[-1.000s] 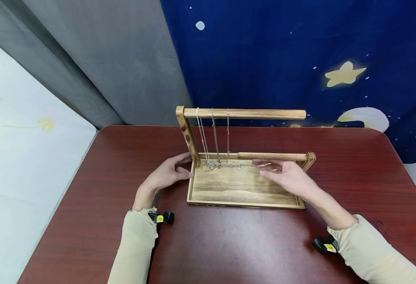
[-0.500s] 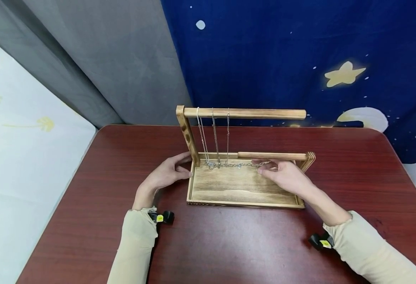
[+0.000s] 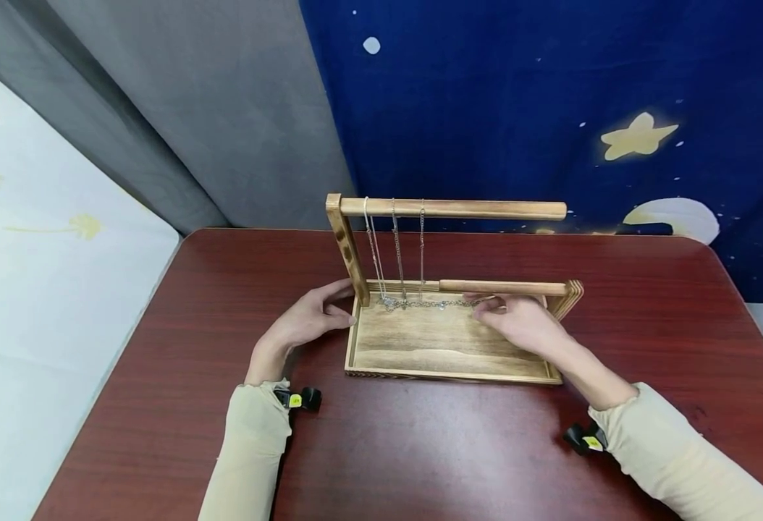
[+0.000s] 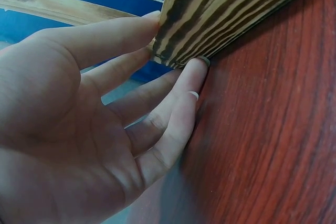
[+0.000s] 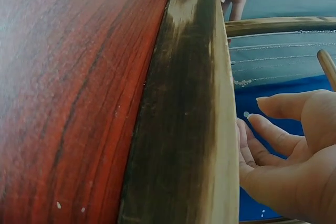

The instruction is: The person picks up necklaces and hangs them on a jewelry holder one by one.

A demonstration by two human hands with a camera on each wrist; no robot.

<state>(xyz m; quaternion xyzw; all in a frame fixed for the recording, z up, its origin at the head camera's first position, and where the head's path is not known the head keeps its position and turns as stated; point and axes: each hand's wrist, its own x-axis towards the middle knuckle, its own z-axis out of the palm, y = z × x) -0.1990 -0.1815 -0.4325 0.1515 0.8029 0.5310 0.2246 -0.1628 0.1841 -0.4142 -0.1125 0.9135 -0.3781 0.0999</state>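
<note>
A wooden jewelry stand [image 3: 447, 210] has a shallow tray base [image 3: 447, 340]. My left hand [image 3: 306, 316] grips the tray's left end; in the left wrist view the thumb [image 4: 121, 32] lies at the upper edge and fingertips at the lower corner. A silver chain necklace [image 3: 430, 304] lies along the back of the tray. My right hand [image 3: 525, 322] reaches over the tray's right side, its fingertips at the chain's right end. In the right wrist view the thumb and index finger [image 5: 273, 132] stand slightly apart, and the tray wall [image 5: 181, 103] partly hides the other fingers.
Several thin necklaces [image 3: 397, 250] hang from the left part of the upper bar. A shorter, lower bar [image 3: 505, 287] runs behind the right hand. The stand rests on a red-brown table [image 3: 420, 449], with a blue curtain [image 3: 473, 108] behind.
My right forearm has shifted slightly left and up, while the right fingers have drawn a little closer together by the chain. The left hand stays on the tray's end.
</note>
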